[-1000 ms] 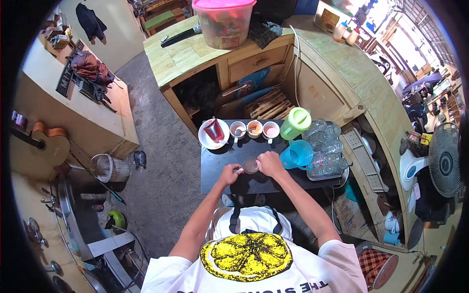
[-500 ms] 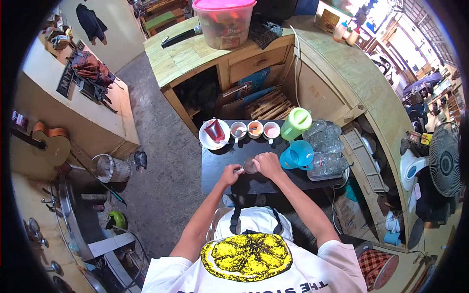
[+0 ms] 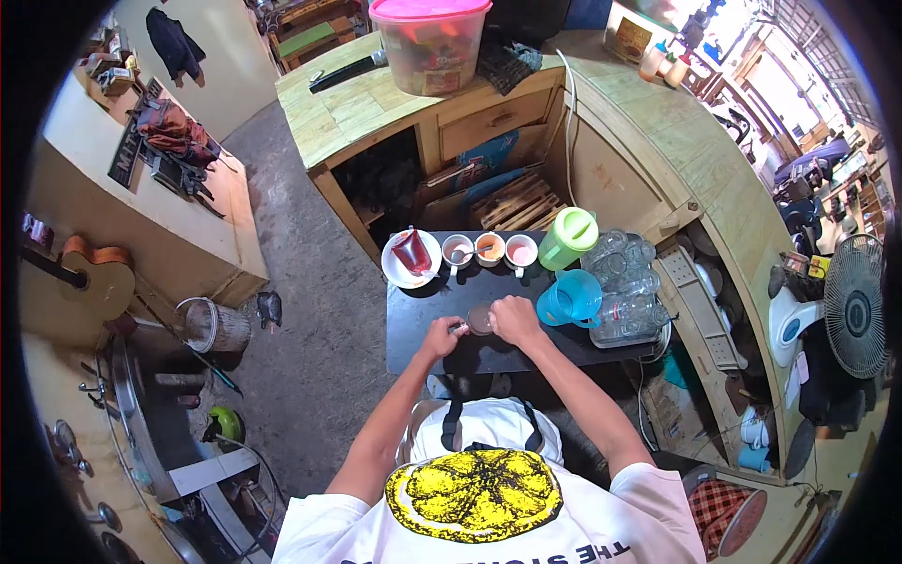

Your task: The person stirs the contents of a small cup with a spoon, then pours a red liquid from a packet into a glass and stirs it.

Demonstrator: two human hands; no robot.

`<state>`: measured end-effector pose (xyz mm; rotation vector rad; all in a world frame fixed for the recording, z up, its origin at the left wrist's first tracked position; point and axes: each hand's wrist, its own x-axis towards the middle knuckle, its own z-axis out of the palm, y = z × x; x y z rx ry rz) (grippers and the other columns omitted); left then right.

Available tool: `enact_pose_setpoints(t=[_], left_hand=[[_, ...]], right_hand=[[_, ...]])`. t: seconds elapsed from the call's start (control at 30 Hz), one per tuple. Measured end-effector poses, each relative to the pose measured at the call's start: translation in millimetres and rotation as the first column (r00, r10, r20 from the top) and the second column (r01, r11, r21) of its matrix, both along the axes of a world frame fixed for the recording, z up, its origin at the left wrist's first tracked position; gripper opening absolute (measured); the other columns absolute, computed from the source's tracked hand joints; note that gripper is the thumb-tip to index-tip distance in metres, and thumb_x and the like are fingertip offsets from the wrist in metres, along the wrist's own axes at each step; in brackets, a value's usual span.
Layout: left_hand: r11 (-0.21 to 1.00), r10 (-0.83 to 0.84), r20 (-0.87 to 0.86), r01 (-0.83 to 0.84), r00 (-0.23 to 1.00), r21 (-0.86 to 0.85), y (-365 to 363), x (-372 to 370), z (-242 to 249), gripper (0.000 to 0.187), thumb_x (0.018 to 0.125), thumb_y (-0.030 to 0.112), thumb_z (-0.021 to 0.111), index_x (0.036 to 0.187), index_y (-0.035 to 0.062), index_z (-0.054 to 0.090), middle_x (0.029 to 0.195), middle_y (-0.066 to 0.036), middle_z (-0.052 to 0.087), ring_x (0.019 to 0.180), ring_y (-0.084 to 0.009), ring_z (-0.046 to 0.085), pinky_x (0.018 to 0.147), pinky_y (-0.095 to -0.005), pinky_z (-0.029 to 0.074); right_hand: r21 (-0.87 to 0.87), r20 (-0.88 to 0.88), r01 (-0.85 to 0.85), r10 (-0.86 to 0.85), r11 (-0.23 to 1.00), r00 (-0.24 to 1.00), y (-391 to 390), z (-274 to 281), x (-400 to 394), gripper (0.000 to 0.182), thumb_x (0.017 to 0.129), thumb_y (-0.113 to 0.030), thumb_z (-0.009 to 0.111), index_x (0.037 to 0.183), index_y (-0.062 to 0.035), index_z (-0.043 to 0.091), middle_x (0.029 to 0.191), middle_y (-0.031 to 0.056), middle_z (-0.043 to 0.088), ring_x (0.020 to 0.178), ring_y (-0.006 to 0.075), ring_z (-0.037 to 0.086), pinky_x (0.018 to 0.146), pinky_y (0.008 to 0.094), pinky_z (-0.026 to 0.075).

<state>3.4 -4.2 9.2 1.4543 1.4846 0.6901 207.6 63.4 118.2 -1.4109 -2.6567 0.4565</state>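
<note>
A round, brownish vessel [image 3: 480,321], seen from above, is between my hands on the dark table [image 3: 423,305]. My right hand [image 3: 515,321] is closed at its right side, the fingers curled against its rim. At its left, my left hand [image 3: 443,337] is closed in a pinch; a small pale bit shows at the fingertips, too small to name. Beyond the hands stand a white cup [image 3: 458,242], a cup with orange contents and a spoon [image 3: 489,243], and a cup with pink contents [image 3: 521,245]. A white bowl [image 3: 396,271] holds a red pouch [image 3: 412,254].
A blue pitcher [image 3: 567,298] stands just right of my right hand, a lidded green pitcher [image 3: 569,239] behind it. Several glass jars [image 3: 628,282] crowd the table's right end. A wooden counter [image 3: 357,113] curves behind; a fan [image 3: 855,310] stands at far right.
My right hand has shifted slightly, and more of the brownish vessel's round top shows beside it. My left hand and the other things on the table look much the same.
</note>
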Motion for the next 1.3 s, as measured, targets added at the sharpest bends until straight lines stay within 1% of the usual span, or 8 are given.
enact_pose_setpoints(t=[0.17,0.37,0.47,0.67,0.87,0.97,1.17,1.3], left_hand=[[0.999,0.006,0.003,-0.007,1.000,0.031,-0.4,-0.5,-8.7,0.017,0.090,0.016,0.065,0.093,0.0009,0.072,0.088,-0.016,0.073,0.085,-0.0266,0.070,0.084,-0.0391,0.052],[1.000,0.003,-0.001,-0.003,1.000,-0.009,-0.2,-0.8,-1.2,0.017,0.090,0.016,0.064,0.093,0.0005,0.072,0.087,-0.014,0.073,0.084,-0.0246,0.070,0.083,-0.0376,0.052],[1.000,0.004,0.029,-0.004,1.000,0.018,0.1,-0.6,-6.7,0.018,0.090,0.017,0.064,0.092,0.0007,0.072,0.086,-0.014,0.073,0.083,-0.0239,0.069,0.081,-0.0373,0.051],[0.999,0.009,0.008,-0.009,1.000,0.031,-0.3,-1.3,-8.5,0.019,0.088,0.017,0.065,0.097,0.0020,0.072,0.088,-0.017,0.073,0.085,-0.0309,0.071,0.080,-0.0404,0.052],[0.999,0.004,0.019,-0.004,1.000,0.035,-0.1,-2.2,-15.3,0.020,0.091,0.019,0.063,0.091,0.0010,0.071,0.084,-0.013,0.072,0.083,-0.0237,0.069,0.081,-0.0377,0.051],[1.000,0.004,-0.015,-0.004,1.000,-0.018,0.0,-0.8,-1.9,0.019,0.091,0.018,0.063,0.092,0.0008,0.071,0.085,-0.014,0.072,0.084,-0.0240,0.069,0.082,-0.0374,0.051],[1.000,0.000,-0.004,0.000,1.000,0.024,0.0,-1.4,-10.6,0.018,0.090,0.017,0.065,0.094,0.0015,0.072,0.088,-0.014,0.073,0.085,-0.0233,0.069,0.081,-0.0378,0.051],[1.000,0.006,0.018,-0.006,1.000,-0.021,0.6,-0.8,0.1,0.018,0.088,0.016,0.065,0.096,0.0017,0.072,0.089,-0.017,0.073,0.088,-0.0302,0.071,0.084,-0.0402,0.052]], right_hand=[[0.003,-0.148,0.052,-0.051,0.999,0.988,-1.5,1.4,0.1,0.022,0.084,-0.022,0.066,0.075,-0.0037,0.072,0.074,0.0194,0.068,0.073,0.0368,0.068,0.068,0.0480,0.054],[-0.073,-0.030,-0.035,0.033,0.997,0.999,-1.1,1.0,6.8,0.023,0.086,-0.022,0.064,0.074,-0.0039,0.071,0.075,0.0188,0.068,0.072,0.0367,0.068,0.067,0.0484,0.054],[0.027,-0.195,0.002,0.003,1.000,0.981,-5.1,5.0,0.4,0.022,0.085,-0.022,0.065,0.072,-0.0042,0.071,0.073,0.0185,0.068,0.070,0.0368,0.068,0.067,0.0486,0.054],[0.009,0.032,-0.011,0.011,1.000,0.999,-0.7,3.0,3.7,0.021,0.085,-0.022,0.065,0.074,-0.0045,0.071,0.075,0.0180,0.069,0.072,0.0360,0.069,0.068,0.0473,0.054],[0.057,-0.198,0.018,-0.007,0.998,0.980,-0.1,-6.5,4.9,0.021,0.083,-0.021,0.067,0.073,-0.0034,0.072,0.073,0.0188,0.069,0.072,0.0368,0.068,0.069,0.0487,0.054],[0.002,-0.031,0.001,-0.001,1.000,1.000,0.9,-8.3,9.1,0.023,0.085,-0.022,0.066,0.074,-0.0026,0.071,0.073,0.0190,0.068,0.072,0.0371,0.068,0.069,0.0490,0.054],[0.007,-0.235,0.013,-0.011,1.000,0.972,-0.2,3.2,7.5,0.022,0.085,-0.022,0.065,0.076,-0.0038,0.073,0.073,0.0200,0.068,0.071,0.0381,0.067,0.068,0.0496,0.054],[-0.029,-0.105,0.023,-0.026,0.999,0.994,0.6,-2.2,9.5,0.021,0.086,-0.022,0.065,0.077,-0.0037,0.072,0.075,0.0200,0.068,0.073,0.0384,0.067,0.069,0.0498,0.053]])
